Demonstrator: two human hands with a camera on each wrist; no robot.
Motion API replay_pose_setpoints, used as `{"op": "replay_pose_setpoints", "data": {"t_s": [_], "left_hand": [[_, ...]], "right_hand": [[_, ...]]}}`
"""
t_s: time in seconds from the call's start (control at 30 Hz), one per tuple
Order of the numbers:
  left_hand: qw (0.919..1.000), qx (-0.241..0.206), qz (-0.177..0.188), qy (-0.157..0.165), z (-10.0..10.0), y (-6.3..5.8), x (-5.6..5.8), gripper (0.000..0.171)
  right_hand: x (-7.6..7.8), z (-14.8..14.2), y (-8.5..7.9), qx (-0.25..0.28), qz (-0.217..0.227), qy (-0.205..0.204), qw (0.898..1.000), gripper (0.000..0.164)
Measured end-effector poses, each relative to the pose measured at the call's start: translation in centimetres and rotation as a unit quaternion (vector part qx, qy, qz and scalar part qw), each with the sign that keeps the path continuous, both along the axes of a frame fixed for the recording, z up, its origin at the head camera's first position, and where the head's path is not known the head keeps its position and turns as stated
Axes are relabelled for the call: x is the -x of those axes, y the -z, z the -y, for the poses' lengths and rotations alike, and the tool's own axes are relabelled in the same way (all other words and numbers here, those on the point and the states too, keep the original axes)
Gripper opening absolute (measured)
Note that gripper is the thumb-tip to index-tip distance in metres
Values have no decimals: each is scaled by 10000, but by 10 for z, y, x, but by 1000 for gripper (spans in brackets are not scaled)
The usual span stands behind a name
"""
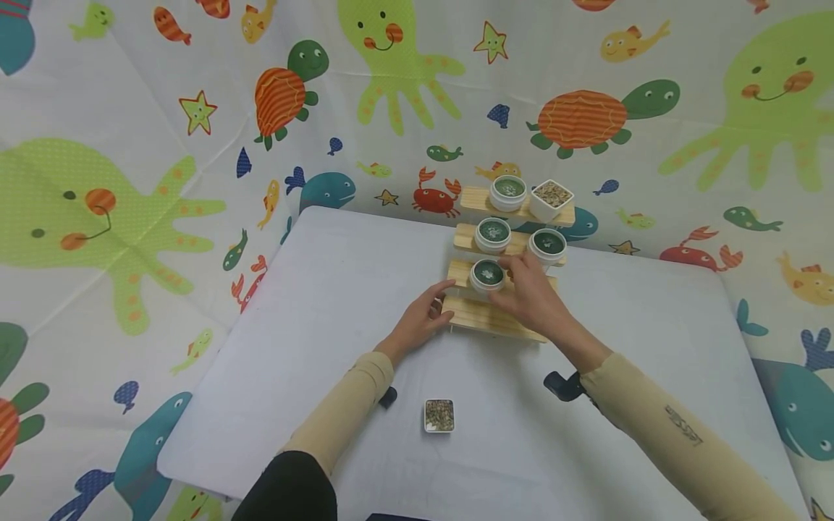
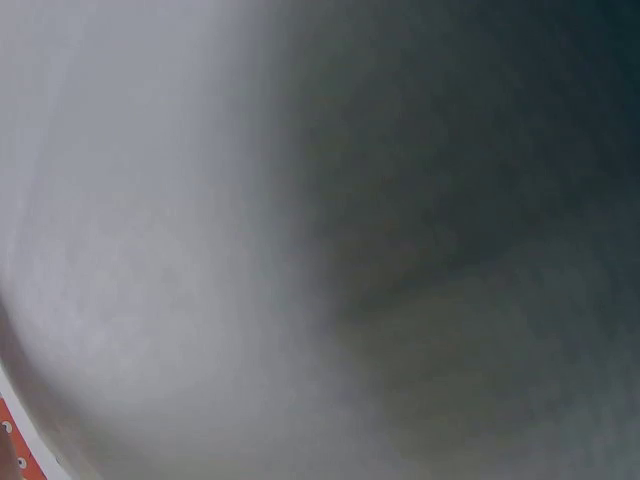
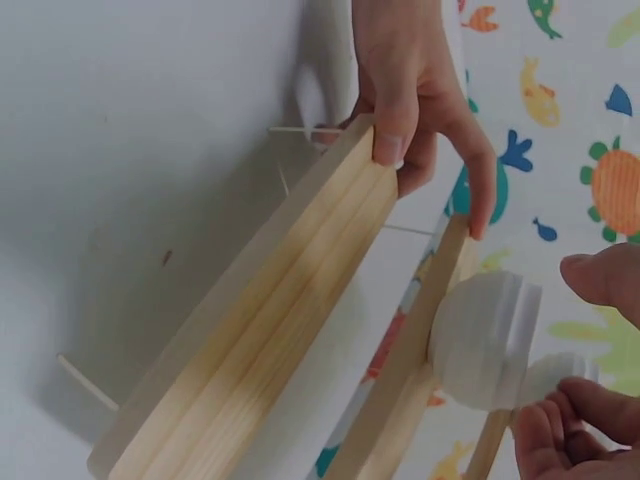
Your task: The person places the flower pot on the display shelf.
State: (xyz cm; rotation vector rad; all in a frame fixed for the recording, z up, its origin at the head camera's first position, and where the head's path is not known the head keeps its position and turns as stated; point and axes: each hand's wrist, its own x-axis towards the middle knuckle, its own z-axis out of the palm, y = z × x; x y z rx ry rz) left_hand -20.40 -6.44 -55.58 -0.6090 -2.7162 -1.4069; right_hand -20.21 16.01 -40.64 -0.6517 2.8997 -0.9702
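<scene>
A tiered stand of pale wooden steps [image 1: 485, 316] holds small white pots. My left hand [image 1: 420, 318] grips the stand's left end; in the right wrist view its thumb [image 3: 392, 140] lies on the lowest step [image 3: 270, 310] and a finger reaches the step above. My right hand [image 1: 531, 293] is at the right side of a round white pot [image 1: 487, 276] with dark green contents and a pale mark, on the second-lowest step. In the right wrist view, its spread fingers [image 3: 605, 275] stand just off that pot [image 3: 480, 340]. The left wrist view is only a blur.
Two round pots [image 1: 492, 235] [image 1: 547, 246] stand one step higher. The top step bears another round pot [image 1: 508, 192] and a square pot [image 1: 551, 199] with speckled contents. A second square pot [image 1: 439, 416] sits on the white table [image 1: 326, 289] in front. A sea-animal-print cloth hangs behind.
</scene>
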Motion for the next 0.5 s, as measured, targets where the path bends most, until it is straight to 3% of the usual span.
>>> {"op": "replay_pose_setpoints", "data": {"t_s": [0.23, 0.5], "left_hand": [[10000, -50, -30, 7, 0, -2, -1, 61], [10000, -45, -35, 32, 0, -2, -1, 62]], "right_hand": [[-7, 0, 0, 2, -38, -157, 9999, 60], [-20, 2, 0, -55, 405, -427, 9982, 62]]}}
